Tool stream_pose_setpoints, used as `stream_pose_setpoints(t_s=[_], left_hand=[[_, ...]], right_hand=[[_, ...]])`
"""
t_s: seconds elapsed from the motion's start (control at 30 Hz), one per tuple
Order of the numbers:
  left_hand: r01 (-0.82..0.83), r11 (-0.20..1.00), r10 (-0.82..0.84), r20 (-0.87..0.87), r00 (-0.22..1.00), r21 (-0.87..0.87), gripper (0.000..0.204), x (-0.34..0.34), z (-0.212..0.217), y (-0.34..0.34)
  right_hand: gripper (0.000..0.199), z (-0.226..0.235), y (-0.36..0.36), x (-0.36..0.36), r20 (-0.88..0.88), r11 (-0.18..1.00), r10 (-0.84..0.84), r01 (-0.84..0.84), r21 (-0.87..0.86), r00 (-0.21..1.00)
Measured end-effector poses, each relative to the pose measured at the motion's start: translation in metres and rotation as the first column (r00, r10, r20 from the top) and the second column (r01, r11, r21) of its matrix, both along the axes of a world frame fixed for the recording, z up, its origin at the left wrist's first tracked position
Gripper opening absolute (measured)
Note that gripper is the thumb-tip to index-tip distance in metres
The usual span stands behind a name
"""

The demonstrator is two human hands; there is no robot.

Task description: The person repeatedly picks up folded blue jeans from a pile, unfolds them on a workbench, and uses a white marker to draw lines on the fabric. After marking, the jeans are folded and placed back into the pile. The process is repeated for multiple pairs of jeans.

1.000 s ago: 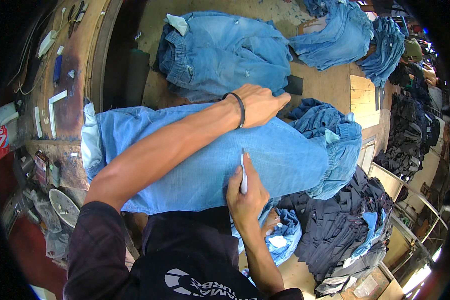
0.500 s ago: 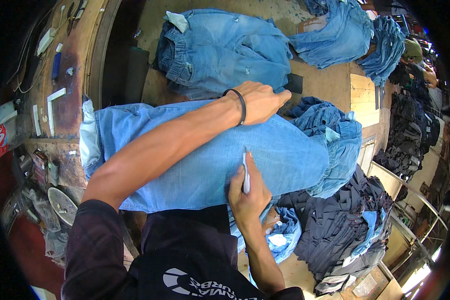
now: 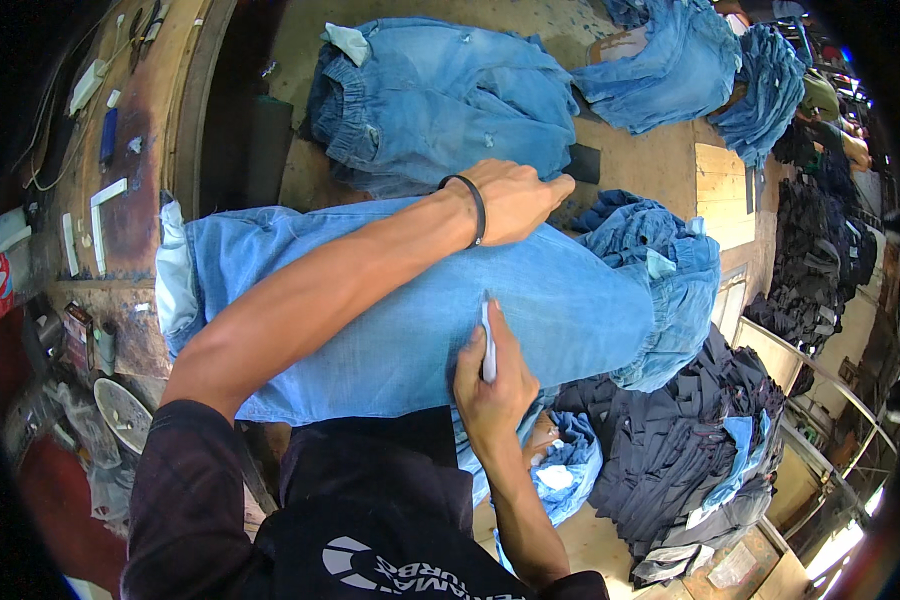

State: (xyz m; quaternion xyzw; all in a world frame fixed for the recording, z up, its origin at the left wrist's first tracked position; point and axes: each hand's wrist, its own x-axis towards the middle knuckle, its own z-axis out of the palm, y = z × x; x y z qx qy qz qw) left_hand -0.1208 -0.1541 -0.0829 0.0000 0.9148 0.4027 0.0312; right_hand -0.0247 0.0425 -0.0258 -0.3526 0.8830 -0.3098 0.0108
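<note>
A light-blue denim trouser leg (image 3: 400, 335) lies spread in front of me, with its gathered, bunched end toward the right. My left hand (image 3: 515, 203), a dark band at its wrist, reaches across the leg and closes over its far edge; the fingertips are partly hidden. Nearer to me, my right hand (image 3: 495, 390) is closed around a slim white pen-like tool (image 3: 489, 350). The tool's narrow dark tip points away from me and meets, or nearly meets, the denim. Its exact kind is too small to tell.
A stack of folded denim trousers (image 3: 450, 100) lies beyond my hands, with more denim piles (image 3: 660, 75) at the far right. Dark garments (image 3: 670, 450) are heaped at the near right beside a metal rail (image 3: 820, 375). A wooden bench (image 3: 135, 200) with small tools stands left.
Both hands keep their hold and almost the same place. The whole picture has shifted very slightly left, and the tool's tip sits marginally farther from me on the denim.
</note>
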Motion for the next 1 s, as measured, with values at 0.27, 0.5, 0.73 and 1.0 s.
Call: stream_pose_setpoints(t_s=[0.27,0.5,0.73,1.0], left_hand=[[-0.038,0.999,0.036,-0.094,0.995,-0.016,0.014,0.002,-0.005,0.0],[-0.029,1.0,0.028,-0.081,0.996,-0.008,0.015,0.001,-0.008,0.001],[-0.003,1.0,0.003,0.029,1.0,-0.009,0.024,0.001,-0.002,-0.001],[0.01,1.0,-0.01,0.05,0.999,0.011,0.025,0.001,0.005,-0.002]], right_hand=[[0.04,0.021,0.019,0.022,0.142,0.997,-0.008,-0.002,0.072,0.99],[0.039,0.002,0.0,-0.003,0.021,1.0,-0.005,0.005,0.012,1.0],[0.034,0.026,0.018,0.024,0.213,0.984,-0.064,0.026,0.177,0.975],[0.04,0.001,0.001,0.0,0.029,0.999,-0.04,0.039,0.007,0.999]])
